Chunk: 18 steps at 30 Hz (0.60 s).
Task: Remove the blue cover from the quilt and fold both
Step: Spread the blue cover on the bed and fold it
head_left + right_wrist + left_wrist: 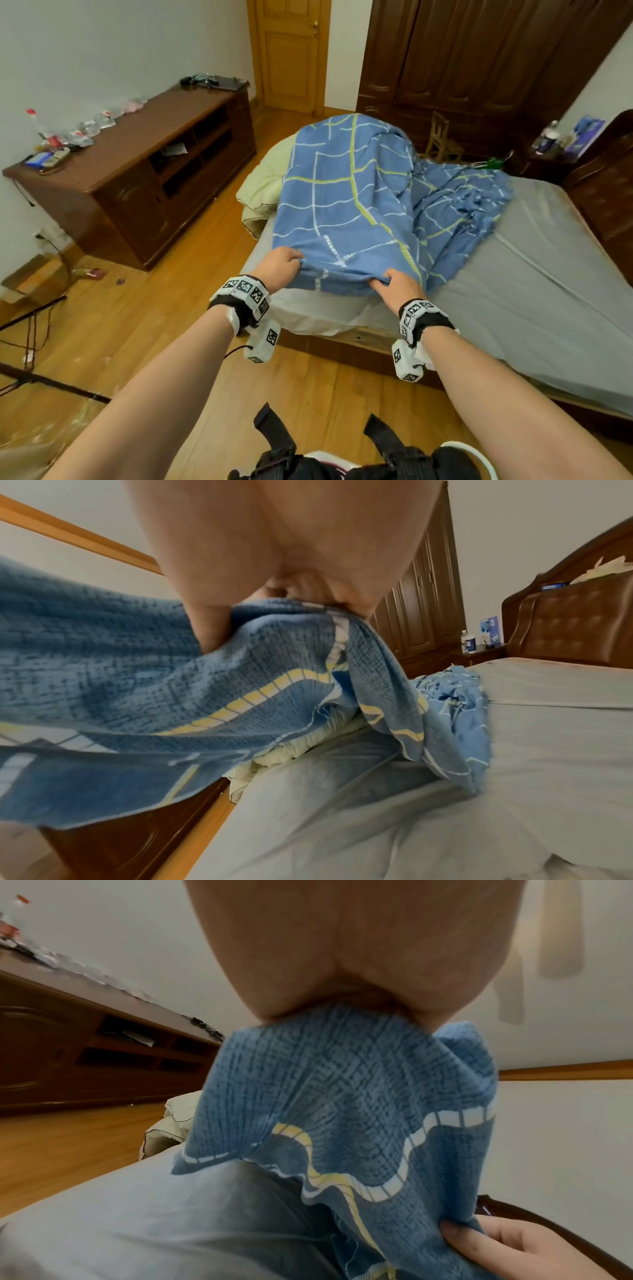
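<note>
You've got two hands in play, your left (279, 263) and your right (397, 286), each pinching the one blue cover (346, 205). One pale quilt (263, 181) pokes out from it. One bed (548, 291) carries both. One long wooden cabinet (144, 178) stands along the wall, one small wooden chair (440, 138) sits beyond the bed, one door (291, 54) at the back, and one dark wardrobe (479, 61).

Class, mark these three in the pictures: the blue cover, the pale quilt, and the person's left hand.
blue cover (346, 205), head view, flat top of the patterned cloth.
quilt (263, 185), head view, pale yellow part showing left of the cover.
left hand (279, 263), head view, back of the hand gripping the cover's edge.
</note>
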### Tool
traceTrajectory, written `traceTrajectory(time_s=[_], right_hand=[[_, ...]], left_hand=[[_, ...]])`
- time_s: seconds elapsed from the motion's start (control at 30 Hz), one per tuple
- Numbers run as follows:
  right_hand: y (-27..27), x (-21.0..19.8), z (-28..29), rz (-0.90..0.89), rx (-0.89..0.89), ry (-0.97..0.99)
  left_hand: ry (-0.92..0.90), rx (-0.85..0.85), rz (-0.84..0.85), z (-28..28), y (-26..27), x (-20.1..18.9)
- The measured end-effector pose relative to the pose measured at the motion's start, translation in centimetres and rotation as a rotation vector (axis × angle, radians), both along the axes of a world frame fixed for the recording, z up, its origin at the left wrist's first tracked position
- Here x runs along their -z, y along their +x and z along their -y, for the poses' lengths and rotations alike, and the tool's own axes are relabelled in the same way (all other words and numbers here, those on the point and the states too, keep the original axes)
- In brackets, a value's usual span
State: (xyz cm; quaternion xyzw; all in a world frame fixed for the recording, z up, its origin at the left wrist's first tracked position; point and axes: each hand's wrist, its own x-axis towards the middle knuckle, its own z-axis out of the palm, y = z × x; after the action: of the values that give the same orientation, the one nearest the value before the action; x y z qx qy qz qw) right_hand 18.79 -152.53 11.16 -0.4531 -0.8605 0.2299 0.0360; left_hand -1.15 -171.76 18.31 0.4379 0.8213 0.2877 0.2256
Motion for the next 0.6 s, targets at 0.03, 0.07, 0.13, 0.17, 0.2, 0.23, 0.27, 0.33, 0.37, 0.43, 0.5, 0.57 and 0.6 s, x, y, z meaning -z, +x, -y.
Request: traceTrajectory(time_s=[0.03, 0.07, 0.13, 0.17, 0.2, 0.23, 0.27, 0.33, 0.37, 0.43, 0.5, 0.57, 0.6], right_hand=[[0.3, 0.0, 0.2, 0.036, -0.012, -0.032], [0.4, 0.1, 0.3, 0.069, -0.023, -0.060], [0.0, 0.0, 1.2, 0.128, -0.047, -0.097], [-0.3, -0.4, 1.5, 0.141, -0.052, -0.105], [-0.6, -0.8, 2.0, 0.152, -0.053, -0.102], [-1.2, -1.4, 2.8, 0.168, -0.053, -0.089], [-1.8, -1.9, 3.5, 0.180, -0.050, -0.081], [-3.0, -2.6, 5.1, 0.197, -0.042, -0.080], [-3.6, -2.9, 6.1, 0.203, -0.040, -0.093], [-5.1, -3.0, 8.6, 0.219, -0.044, -0.123], [-7.3, -2.9, 11.9, 0.273, -0.090, -0.187], [-9.8, -2.6, 15.2, 0.271, -0.135, -0.285], [-10.9, -2.5, 16.6, 0.247, -0.177, -0.331]], left_hand=[[-0.009, 0.009, -0.007, 0.0, 0.1, -0.1], [-0.011, 0.014, -0.020, 0.0, 0.1, -0.1], [0.004, 0.016, -0.029, 0.8, -0.3, 0.1], [0.011, 0.022, -0.044, 1.0, -0.2, 0.1], [-0.004, 0.028, -0.076, 1.5, -0.4, 0.2], [-0.036, 0.027, -0.131, 2.3, -0.8, 0.3], [-0.073, 0.017, -0.202, 3.2, -1.3, 0.5], [-0.118, -0.034, -0.347, 5.2, -3.0, 1.2], [-0.130, -0.075, -0.393, 6.2, -4.0, 1.5], [-0.155, -0.178, -0.435, 8.3, -5.7, 2.4], [-0.166, -0.296, -0.438, 10.4, -6.7, 3.3], [-0.096, -0.368, -0.422, 12.3, -7.2, 4.6], [-0.063, -0.339, -0.430, 12.9, -7.4, 5.4]])
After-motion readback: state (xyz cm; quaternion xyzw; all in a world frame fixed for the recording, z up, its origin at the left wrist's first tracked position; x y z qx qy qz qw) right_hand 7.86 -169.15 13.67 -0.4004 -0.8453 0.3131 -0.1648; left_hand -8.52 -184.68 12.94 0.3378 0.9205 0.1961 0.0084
